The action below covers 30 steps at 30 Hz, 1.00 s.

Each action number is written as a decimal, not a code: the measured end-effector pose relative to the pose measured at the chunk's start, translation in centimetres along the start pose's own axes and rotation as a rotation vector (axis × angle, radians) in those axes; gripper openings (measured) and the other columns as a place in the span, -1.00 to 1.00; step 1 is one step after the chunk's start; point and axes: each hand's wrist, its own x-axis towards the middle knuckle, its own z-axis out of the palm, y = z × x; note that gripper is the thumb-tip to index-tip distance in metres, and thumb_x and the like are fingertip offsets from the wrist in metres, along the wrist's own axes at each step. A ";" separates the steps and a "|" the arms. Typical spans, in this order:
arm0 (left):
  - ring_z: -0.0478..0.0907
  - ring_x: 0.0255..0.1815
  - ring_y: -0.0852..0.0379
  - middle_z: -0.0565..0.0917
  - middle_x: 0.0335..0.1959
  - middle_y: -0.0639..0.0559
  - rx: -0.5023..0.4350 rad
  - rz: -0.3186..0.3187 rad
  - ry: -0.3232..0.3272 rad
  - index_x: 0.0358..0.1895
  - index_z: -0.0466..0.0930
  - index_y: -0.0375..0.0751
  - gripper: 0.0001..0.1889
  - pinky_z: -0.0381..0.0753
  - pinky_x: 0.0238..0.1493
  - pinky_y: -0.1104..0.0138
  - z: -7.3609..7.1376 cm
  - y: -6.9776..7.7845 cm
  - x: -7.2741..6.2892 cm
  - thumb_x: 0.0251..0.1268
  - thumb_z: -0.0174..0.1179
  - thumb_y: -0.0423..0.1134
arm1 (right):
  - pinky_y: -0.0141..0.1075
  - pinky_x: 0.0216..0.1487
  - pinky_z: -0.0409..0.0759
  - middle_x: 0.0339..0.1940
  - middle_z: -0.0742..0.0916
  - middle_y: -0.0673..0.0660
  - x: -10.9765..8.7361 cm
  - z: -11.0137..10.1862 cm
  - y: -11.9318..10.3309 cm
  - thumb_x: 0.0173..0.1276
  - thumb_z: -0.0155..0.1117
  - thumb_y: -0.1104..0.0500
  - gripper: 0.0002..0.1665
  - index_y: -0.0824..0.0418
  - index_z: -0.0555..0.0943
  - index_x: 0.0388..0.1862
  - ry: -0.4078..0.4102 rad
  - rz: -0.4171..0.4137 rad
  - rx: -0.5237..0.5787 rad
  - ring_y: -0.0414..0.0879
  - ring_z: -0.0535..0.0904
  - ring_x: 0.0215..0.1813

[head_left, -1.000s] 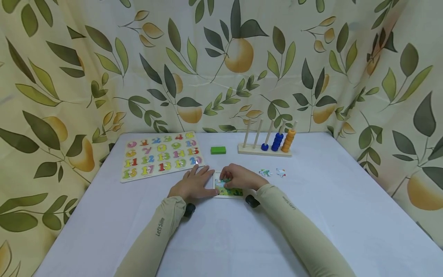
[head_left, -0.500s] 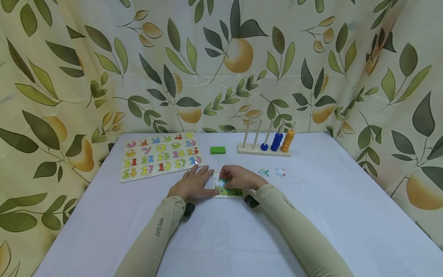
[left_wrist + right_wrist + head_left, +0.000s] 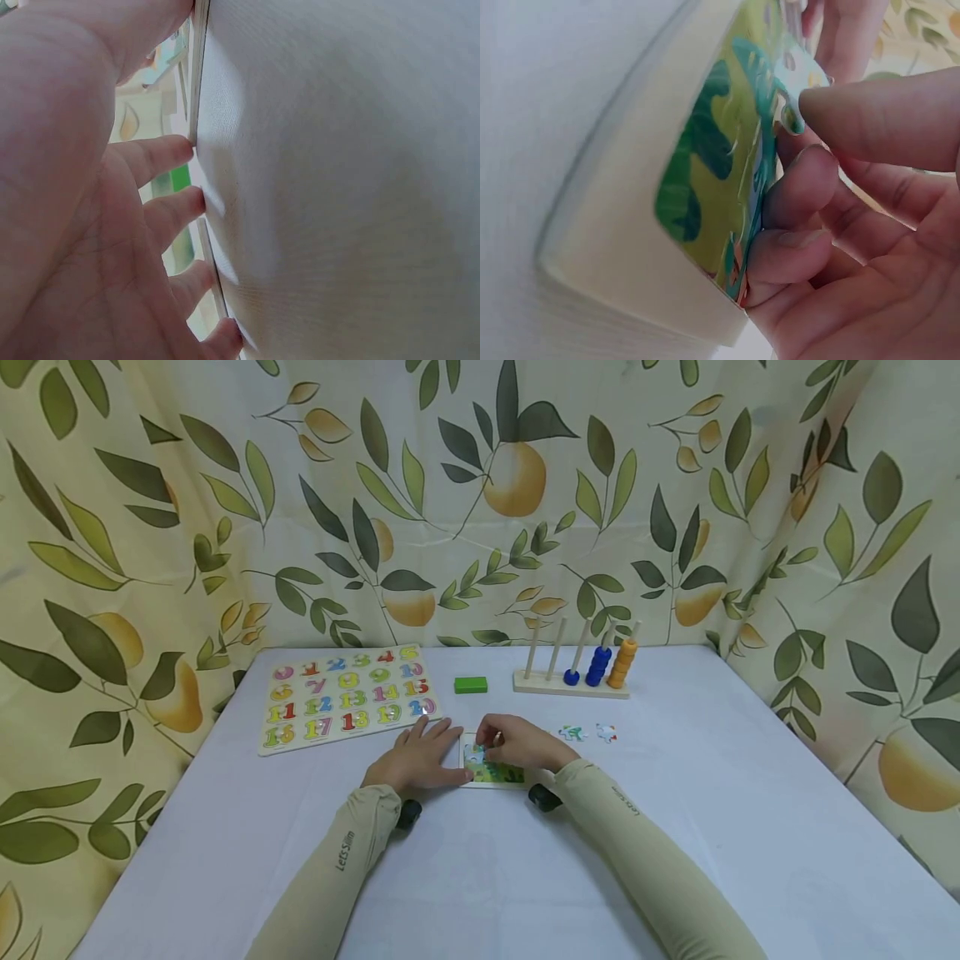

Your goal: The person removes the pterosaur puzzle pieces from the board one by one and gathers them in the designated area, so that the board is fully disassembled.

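In the head view a small jigsaw puzzle (image 3: 498,774) lies in a pale frame on the table, between the hands. My left hand (image 3: 416,762) rests at its left side with fingers spread, the thumb on the frame's edge. The left wrist view has the same spread fingers touching the tabletop. My right hand (image 3: 525,745) is over the puzzle's upper right part. In the right wrist view its thumb and finger pinch a puzzle piece (image 3: 798,69), light with a green spot, tilted up from the picture. Part of the puzzle is hidden by this hand.
Two loose puzzle pieces, one greenish (image 3: 572,733) and one whitish (image 3: 607,733), lie right of the right hand. Behind are a number board (image 3: 348,697), a green block (image 3: 471,685) and a peg stand (image 3: 570,687) with blue and orange beads. A patterned curtain (image 3: 465,568) encloses the table.
The right hand's fingers have shifted slightly over the puzzle with the piece, and a little more of the picture shows below them. The left hand stays in place.
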 end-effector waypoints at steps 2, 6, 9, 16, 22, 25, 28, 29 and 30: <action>-0.28 0.77 -0.24 0.04 0.78 -0.02 0.004 -0.002 0.000 0.74 0.16 0.03 -0.07 -0.19 0.71 -0.16 0.0 0.0 0.0 0.45 0.27 0.32 | -0.18 0.01 0.60 -0.15 0.70 0.06 0.0 0.0 0.0 0.49 0.32 0.38 -0.87 0.21 0.64 -0.07 0.006 -0.002 0.017 -0.05 0.56 -0.10; -0.28 0.77 -0.24 0.05 0.78 -0.01 0.006 -0.006 0.001 0.75 0.16 0.04 -0.07 -0.19 0.71 -0.16 0.0 0.1 -0.1 0.45 0.26 0.32 | -0.19 0.01 0.60 -0.18 0.70 0.05 -0.2 -0.2 0.0 0.51 0.33 0.35 -0.92 0.21 0.66 -0.11 0.016 0.016 0.050 -0.04 0.57 -0.09; -0.28 0.77 -0.24 0.05 0.78 -0.01 0.006 -0.011 0.001 0.74 0.16 0.04 -0.07 -0.18 0.71 -0.17 0.0 0.1 -0.1 0.45 0.27 0.32 | -0.21 0.00 0.59 -0.21 0.71 0.05 -0.3 -0.2 0.0 0.52 0.34 0.33 -0.95 0.22 0.69 -0.11 0.015 0.037 0.068 -0.06 0.56 -0.11; -0.28 0.77 -0.24 0.04 0.78 -0.01 -0.004 -0.007 -0.003 0.75 0.15 0.03 -0.07 -0.18 0.70 -0.17 0.0 -0.1 0.0 0.46 0.26 0.31 | -0.24 -0.05 0.57 -0.25 0.70 0.05 -0.6 -0.2 -0.2 0.52 0.35 0.32 -0.97 0.29 0.69 -0.13 0.029 0.013 0.079 -0.09 0.54 -0.16; -0.28 0.77 -0.25 0.04 0.78 -0.03 -0.012 -0.004 0.000 0.75 0.15 0.02 -0.07 -0.18 0.70 -0.17 0.0 -0.1 -0.1 0.46 0.27 0.30 | -0.24 -0.08 0.57 -0.26 0.70 0.04 -0.5 0.0 -0.3 0.54 0.33 0.31 -0.95 0.31 0.68 -0.15 0.046 0.007 0.060 -0.09 0.55 -0.19; -0.28 0.77 -0.25 0.04 0.78 -0.03 -0.010 -0.011 -0.002 0.75 0.15 0.02 -0.07 -0.19 0.71 -0.16 -0.1 -0.1 0.0 0.46 0.27 0.30 | -0.25 -0.11 0.56 -0.28 0.69 0.03 -0.5 0.3 -0.2 0.55 0.32 0.30 -0.95 0.30 0.68 -0.15 0.065 0.008 0.037 -0.09 0.54 -0.21; -0.29 0.77 -0.25 0.03 0.78 -0.02 -0.014 -0.016 -0.007 0.75 0.15 0.02 -0.07 -0.21 0.71 -0.16 -0.1 -0.1 0.0 0.47 0.27 0.30 | -0.25 -0.17 0.55 -0.32 0.68 0.00 -0.7 0.5 -0.2 0.55 0.32 0.31 -0.96 0.24 0.68 -0.17 0.088 -0.027 -0.003 -0.10 0.54 -0.24; -0.29 0.77 -0.25 0.03 0.78 -0.03 -0.013 -0.016 -0.007 0.75 0.14 0.02 -0.07 -0.21 0.71 -0.16 -0.1 -0.1 0.0 0.47 0.27 0.29 | -0.25 -0.18 0.55 -0.33 0.68 -0.01 -0.8 0.6 -0.2 0.55 0.33 0.32 -0.95 0.23 0.68 -0.18 0.097 -0.048 -0.020 -0.10 0.54 -0.25; -0.29 0.77 -0.24 0.02 0.78 -0.02 -0.016 -0.018 -0.008 0.75 0.14 0.02 -0.07 -0.21 0.71 -0.16 -0.1 0.0 0.0 0.47 0.28 0.29 | -0.25 -0.20 0.55 -0.33 0.68 -0.01 -0.9 0.7 -0.3 0.55 0.33 0.34 -0.94 0.21 0.68 -0.19 0.104 -0.073 -0.035 -0.11 0.54 -0.27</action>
